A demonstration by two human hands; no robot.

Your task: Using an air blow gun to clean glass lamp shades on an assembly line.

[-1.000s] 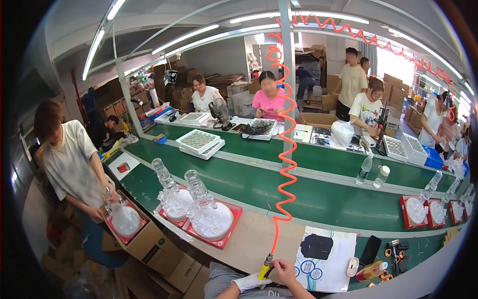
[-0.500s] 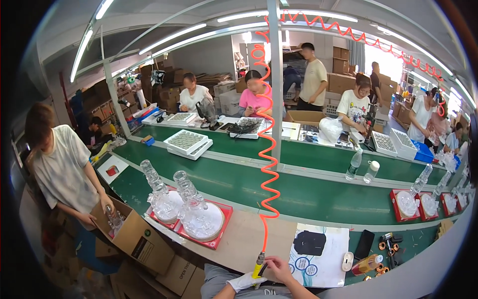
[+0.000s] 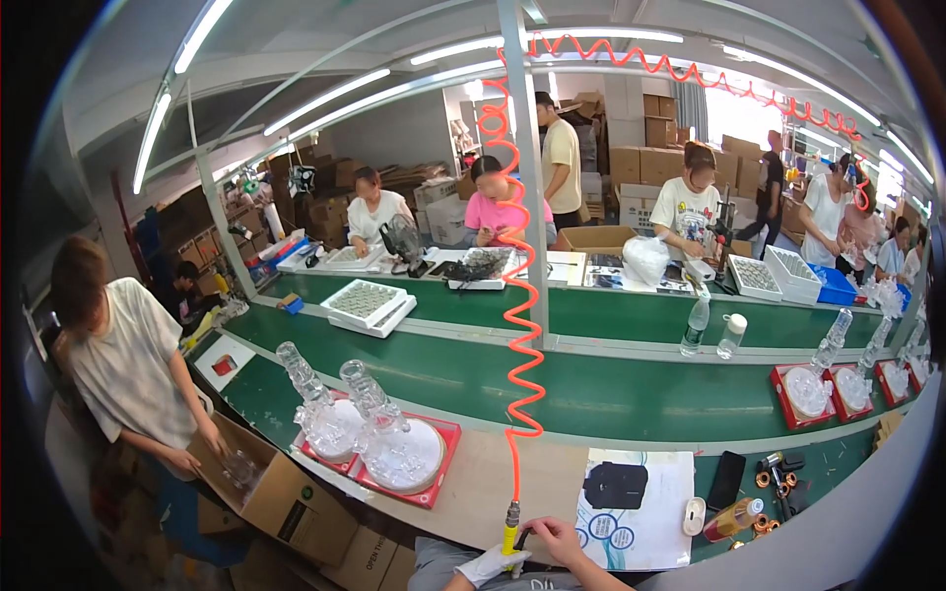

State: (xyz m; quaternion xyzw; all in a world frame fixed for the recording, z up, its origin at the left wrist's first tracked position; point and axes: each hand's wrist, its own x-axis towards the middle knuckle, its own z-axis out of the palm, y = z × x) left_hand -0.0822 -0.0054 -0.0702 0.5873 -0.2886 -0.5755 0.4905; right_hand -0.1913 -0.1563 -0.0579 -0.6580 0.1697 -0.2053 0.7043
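Note:
My left hand (image 3: 483,568), in a white glove, is wrapped round a yellow air gun (image 3: 509,542) at the bottom middle, close to my lap. An orange coiled air hose (image 3: 527,366) runs down to the metal fitting on top of it. Bare, my right hand (image 3: 557,541) is beside the gun, with its fingertips pinched on the gun's small black part. Further left, two clear glass pieces with tall necks (image 3: 369,386) stand on round white pads in red trays (image 3: 448,455).
Right of my hands lie a printed sheet (image 3: 641,532), a phone (image 3: 725,479), an amber bottle (image 3: 733,520) and metal fittings. A green conveyor (image 3: 631,399) crosses ahead past a metal post (image 3: 537,197). At left a co-worker handles a glass piece in a carton (image 3: 286,492); others sit opposite.
The view has shifted slightly. My hands keep their hold on the air gun. The co-worker at left has lowered the glass piece deeper into the carton; people in the back have moved.

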